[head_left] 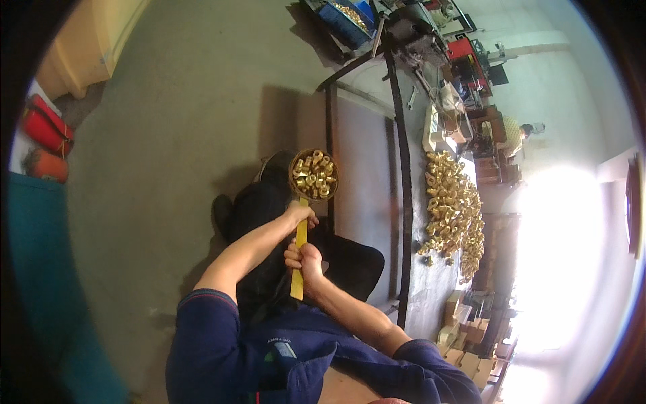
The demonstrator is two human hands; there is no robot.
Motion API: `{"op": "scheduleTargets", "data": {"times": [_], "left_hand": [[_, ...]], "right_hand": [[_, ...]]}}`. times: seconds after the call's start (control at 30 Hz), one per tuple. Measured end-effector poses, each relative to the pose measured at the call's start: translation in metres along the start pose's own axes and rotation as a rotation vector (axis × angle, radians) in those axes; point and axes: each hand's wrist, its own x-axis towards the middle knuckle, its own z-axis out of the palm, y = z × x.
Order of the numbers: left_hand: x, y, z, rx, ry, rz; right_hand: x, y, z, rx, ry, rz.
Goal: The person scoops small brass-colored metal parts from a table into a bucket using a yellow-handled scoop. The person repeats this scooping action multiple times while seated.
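Observation:
Both my hands are closed around the flat yellow handle of a long-handled scoop (pixel 297 286). My left hand (pixel 301 213) grips it close to the round bowl. Lower on the handle, nearer my body, is my right hand (pixel 306 261). Several brass fittings (pixel 314 176) fill the brown-rimmed bowl, which is out ahead of my knees, beside the dark-framed bench. On the bench top to the right lies a big heap of similar brass fittings (pixel 451 209), apart from the scoop.
The dark metal bench frame (pixel 404 168) runs along my right. A wrench (pixel 412 97) lies on the bench beyond the heap. Far ahead, a blue crate (pixel 343 23) holds brass pieces. Cardboard boxes (pixel 471 330) stand at right. Red bags (pixel 47 128) are far left.

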Motion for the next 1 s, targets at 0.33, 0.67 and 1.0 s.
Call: {"op": "scheduleTargets", "data": {"times": [0.33,0.67,1.0], "left_hand": [[0.008,-0.005,0.003,0.099,0.097,-0.017],[0.018,0.003,0.006,0.060,0.079,-0.028],[0.008,0.005,0.005,0.010,0.029,0.002]], "right_hand": [[0.009,-0.016,-0.018,0.508,-0.084,0.190],[0.018,-0.015,-0.010,0.047,-0.001,0.025],[0.016,-0.002,0.002,-0.010,0.013,-0.015]]}}
